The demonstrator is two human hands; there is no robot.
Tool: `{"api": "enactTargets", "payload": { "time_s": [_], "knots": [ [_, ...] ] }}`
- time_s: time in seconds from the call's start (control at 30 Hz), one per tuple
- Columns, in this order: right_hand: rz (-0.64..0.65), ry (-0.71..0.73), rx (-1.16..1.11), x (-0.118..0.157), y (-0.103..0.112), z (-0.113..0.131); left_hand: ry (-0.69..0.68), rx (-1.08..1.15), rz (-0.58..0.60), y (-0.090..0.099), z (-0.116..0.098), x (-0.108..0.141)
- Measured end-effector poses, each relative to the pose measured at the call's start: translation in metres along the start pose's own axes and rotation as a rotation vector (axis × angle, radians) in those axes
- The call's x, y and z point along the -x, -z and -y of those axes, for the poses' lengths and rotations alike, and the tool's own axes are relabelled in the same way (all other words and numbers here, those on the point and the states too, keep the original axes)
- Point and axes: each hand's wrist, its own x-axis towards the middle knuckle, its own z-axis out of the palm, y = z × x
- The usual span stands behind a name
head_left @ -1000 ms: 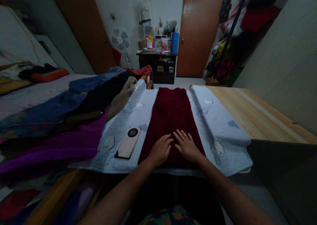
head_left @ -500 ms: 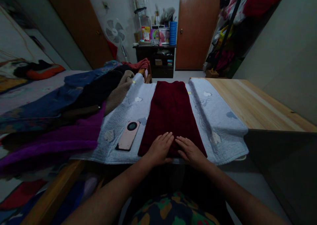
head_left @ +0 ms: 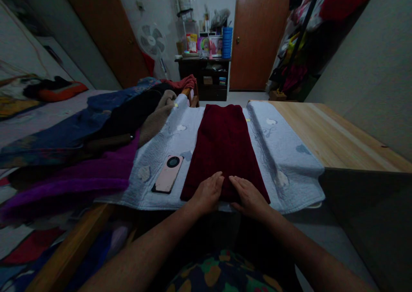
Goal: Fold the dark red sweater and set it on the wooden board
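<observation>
Dim bedroom sort of place, with a brown door (head_left: 260, 39), a fan (head_left: 152, 39) and a dark cabinet (head_left: 189, 75) at the far end; a bed (head_left: 38, 120) runs down the left with clothes all over it, including jeans (head_left: 61, 129), a brown cloth (head_left: 157, 120) and a purple cloth (head_left: 80, 180) nearest the front; on the right there's a pale wood worktop (head_left: 309, 129), and a light blue quilt (head_left: 289, 155) is spread between the two, its right side lapping onto the wood.

The dark red cloth (head_left: 222, 142) lies lengthwise down the middle of the quilt, pretty flat, wider at the near end; a pink phone (head_left: 167, 176) with a big round black camera sits just left of it, apart from the cloth.

Both hands are at the cloth's near end; left hand (head_left: 207, 193) has its fingers out straight and close together, not gripping anything that I can see; right hand (head_left: 249, 193) is pretty much the mirror of that, fingers stretched and nothing grasped, with a small gap between the two; can't really tell how hard either one presses.
</observation>
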Motion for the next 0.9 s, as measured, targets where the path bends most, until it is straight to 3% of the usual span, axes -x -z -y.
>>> {"api": "enactTargets", "payload": {
  "time_s": [0.17, 0.53, 0.9],
  "knots": [
    [0.005, 0.000, 0.055, -0.003, 0.001, 0.004, 0.127, -0.025, -0.042, -0.004, -0.009, 0.008],
    [-0.015, -0.036, 0.223, -0.021, 0.009, 0.019, 0.086, -0.019, -0.050, 0.006, -0.012, -0.006],
    [0.186, -0.016, 0.187, -0.051, 0.049, 0.006, 0.131, 0.062, 0.121, 0.038, 0.012, -0.022]
  ]
}}
